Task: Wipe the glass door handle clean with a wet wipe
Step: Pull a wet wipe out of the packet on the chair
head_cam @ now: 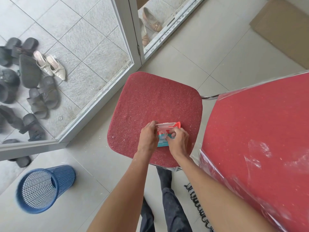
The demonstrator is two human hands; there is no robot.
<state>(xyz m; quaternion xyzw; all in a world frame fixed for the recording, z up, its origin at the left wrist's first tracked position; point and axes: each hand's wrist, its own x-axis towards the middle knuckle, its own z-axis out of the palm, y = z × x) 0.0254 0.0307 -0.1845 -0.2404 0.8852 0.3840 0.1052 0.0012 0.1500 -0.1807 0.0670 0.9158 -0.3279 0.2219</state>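
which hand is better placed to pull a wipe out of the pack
Right. The right hand has fingertips at the wet wipe pack's opening, while the left hand steadies its raised lid side.

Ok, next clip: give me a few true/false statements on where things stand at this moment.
1. Both hands are on the wipe pack. True; left hand, right hand.
2. The pack lies on the floor. False: it rests on the red seat.
3. The pack's lid is flipped open. True.
4. The blue basket stands on the seat. False: it is on the floor, to the left.
5. A wipe is pressed against the door handle. False: no handle is in view, and no wipe is clearly out yet.
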